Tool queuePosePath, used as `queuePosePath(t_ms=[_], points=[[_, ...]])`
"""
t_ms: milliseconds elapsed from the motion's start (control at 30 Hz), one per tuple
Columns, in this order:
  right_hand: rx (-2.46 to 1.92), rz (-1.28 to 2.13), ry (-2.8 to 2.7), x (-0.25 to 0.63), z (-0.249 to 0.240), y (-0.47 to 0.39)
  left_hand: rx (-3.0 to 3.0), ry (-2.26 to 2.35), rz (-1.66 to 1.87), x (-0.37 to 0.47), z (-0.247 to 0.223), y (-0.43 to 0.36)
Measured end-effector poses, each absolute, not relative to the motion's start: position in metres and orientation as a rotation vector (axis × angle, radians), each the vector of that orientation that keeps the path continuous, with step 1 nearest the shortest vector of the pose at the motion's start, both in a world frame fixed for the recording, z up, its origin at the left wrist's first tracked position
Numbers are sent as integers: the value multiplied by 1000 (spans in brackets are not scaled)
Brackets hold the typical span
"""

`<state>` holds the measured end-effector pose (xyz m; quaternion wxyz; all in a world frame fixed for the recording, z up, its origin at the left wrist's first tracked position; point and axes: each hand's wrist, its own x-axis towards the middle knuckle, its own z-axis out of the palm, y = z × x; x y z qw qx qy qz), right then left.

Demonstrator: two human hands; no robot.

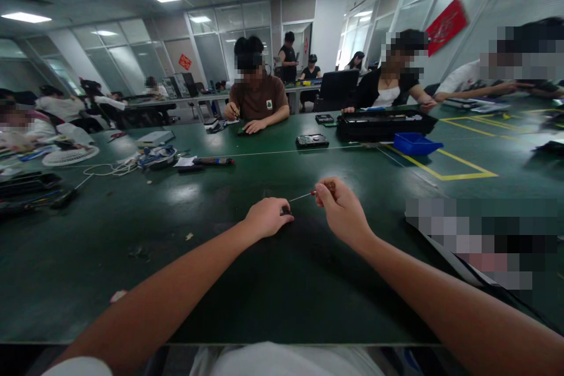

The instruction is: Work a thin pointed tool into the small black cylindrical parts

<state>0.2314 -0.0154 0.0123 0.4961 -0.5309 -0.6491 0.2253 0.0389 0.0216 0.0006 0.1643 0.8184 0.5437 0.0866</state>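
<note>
My right hand (pixel 338 208) is closed around the handle of a screwdriver (pixel 302 196). Its thin metal shaft points left toward my other hand, and a red part shows at the front of the handle. My left hand (pixel 268 217) is closed on a small dark part (pixel 286 210), pinched between thumb and fingers just above the tabletop. The shaft's tip ends close to this part; whether it touches, I cannot tell. Fingers hide most of the part, so its kind does not show.
The green table (pixel 264 288) stretches ahead. A hard drive (pixel 312 140), a blue tray (pixel 416 144) and a black casing (pixel 385 125) lie ahead to the right. Cables (pixel 118 165) and a dark tool (pixel 214 161) lie left. A co-worker (pixel 259 97) sits opposite.
</note>
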Motion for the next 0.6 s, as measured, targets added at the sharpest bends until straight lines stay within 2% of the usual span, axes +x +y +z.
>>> queuePosePath(t_ms=[233, 433, 600], points=[[-1272, 555, -1577, 232, 11, -14, 2125, 1490, 542, 8, 8, 35], [-1269, 570, -1590, 231, 9, -14, 1601, 1532, 739, -53, 21, 46], [-1276, 586, -1596, 232, 8, -13, 1057, 1478, 1118, -126, 30, 49]])
